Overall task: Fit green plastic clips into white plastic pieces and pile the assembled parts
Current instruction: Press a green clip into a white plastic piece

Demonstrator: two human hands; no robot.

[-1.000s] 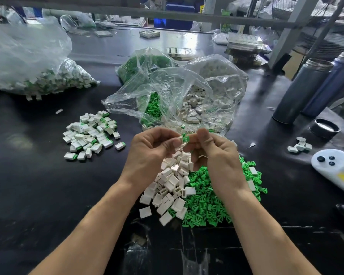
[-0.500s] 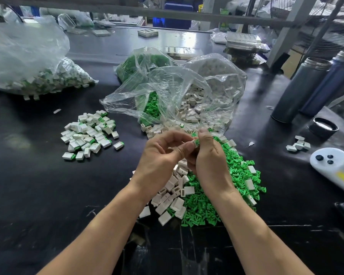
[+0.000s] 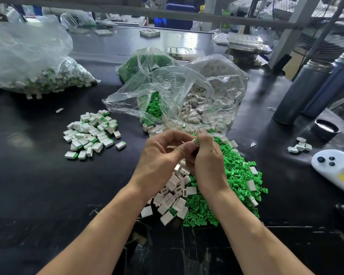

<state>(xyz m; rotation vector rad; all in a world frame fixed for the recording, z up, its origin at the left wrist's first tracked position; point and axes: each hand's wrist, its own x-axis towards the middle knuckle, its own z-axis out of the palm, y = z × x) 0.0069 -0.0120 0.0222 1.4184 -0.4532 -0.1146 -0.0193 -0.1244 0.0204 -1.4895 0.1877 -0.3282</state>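
- Pile of assembled parts (image 3: 91, 133) lies left of the hands.
- Loose clips (image 3: 234, 175) lie right of the loose housings (image 3: 173, 197).
- Bags (image 3: 187, 92) sit behind both.

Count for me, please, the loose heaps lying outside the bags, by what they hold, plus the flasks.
Assembled-parts heap: 1
White-piece heaps: 2
Green-clip heap: 1
Flasks: 2
Total: 6

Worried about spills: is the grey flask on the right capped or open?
Open. The grey flask stands upright with its bare metal rim showing and no lid on it; a black cap lies apart on the table beside it.
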